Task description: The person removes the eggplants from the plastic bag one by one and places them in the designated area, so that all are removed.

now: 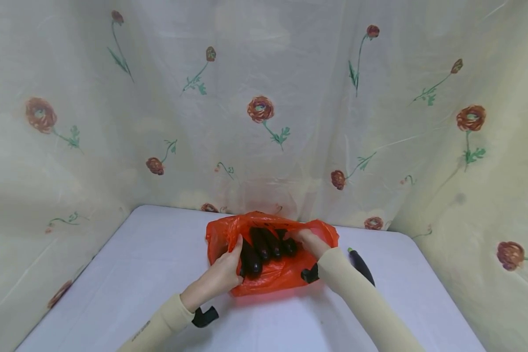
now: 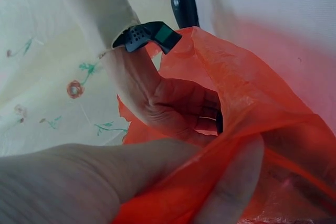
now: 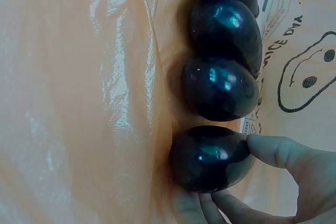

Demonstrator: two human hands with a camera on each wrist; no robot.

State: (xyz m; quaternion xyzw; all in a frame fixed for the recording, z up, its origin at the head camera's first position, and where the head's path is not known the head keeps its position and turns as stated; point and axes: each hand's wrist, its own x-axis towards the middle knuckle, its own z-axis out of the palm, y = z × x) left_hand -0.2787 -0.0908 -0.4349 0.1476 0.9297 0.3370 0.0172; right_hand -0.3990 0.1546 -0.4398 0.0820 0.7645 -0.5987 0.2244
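A red plastic bag (image 1: 268, 288) lies on the table with its mouth spread toward me. Inside it, several dark, glossy eggplants (image 1: 251, 261) lie side by side. My left hand (image 1: 222, 274) holds the bag's left rim, and in the left wrist view the thumb and a finger pinch the thin film. Reaching into the right side of the bag, my right hand (image 1: 310, 239) grips the eggplant nearest that side (image 3: 210, 158), thumb on one side of its rounded end and fingers on the other. The head view hides most of the right fingers.
One more eggplant (image 1: 362, 266) with a green tip lies on the white table (image 1: 158, 254), right of the bag and partly behind my right sleeve. A flower-printed curtain (image 1: 290, 171) hangs behind the table and along its sides. Each wrist wears a black camera mount (image 1: 204, 318).
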